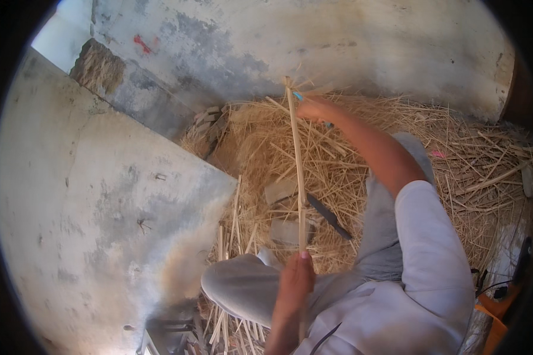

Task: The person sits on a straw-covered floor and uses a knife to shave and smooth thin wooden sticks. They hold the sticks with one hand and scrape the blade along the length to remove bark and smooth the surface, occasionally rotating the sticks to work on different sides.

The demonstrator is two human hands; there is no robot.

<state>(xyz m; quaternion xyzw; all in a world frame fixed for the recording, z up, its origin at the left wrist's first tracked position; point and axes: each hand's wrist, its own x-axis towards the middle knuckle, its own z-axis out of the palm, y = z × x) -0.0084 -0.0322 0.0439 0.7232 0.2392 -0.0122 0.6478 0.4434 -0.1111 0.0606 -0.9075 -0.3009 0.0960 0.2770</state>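
Observation:
A long pale cane stalk [298, 160] runs upright through the middle of the view, frayed at its far tip. My left hand [296, 275] is wrapped round its lower part, close to my lap. Out at the far end, my right hand [317, 109] is closed on a slim blue tool [298, 95]. Bits of blue show on both sides of that fist, and the tool's kind is mostly hidden. The blue end is at the stalk's tip; whether it touches I cannot tell. On the ground right of the stalk lies a dark blade [330, 216].
Loose shavings and split strips [474, 154] cover the ground ahead and to the right. Grey bricks [285, 231] lie under the stalk. A worn plastered wall [349, 47] stands behind, with a slanting slab [118, 195] at left. Something orange [496, 319] sits at lower right.

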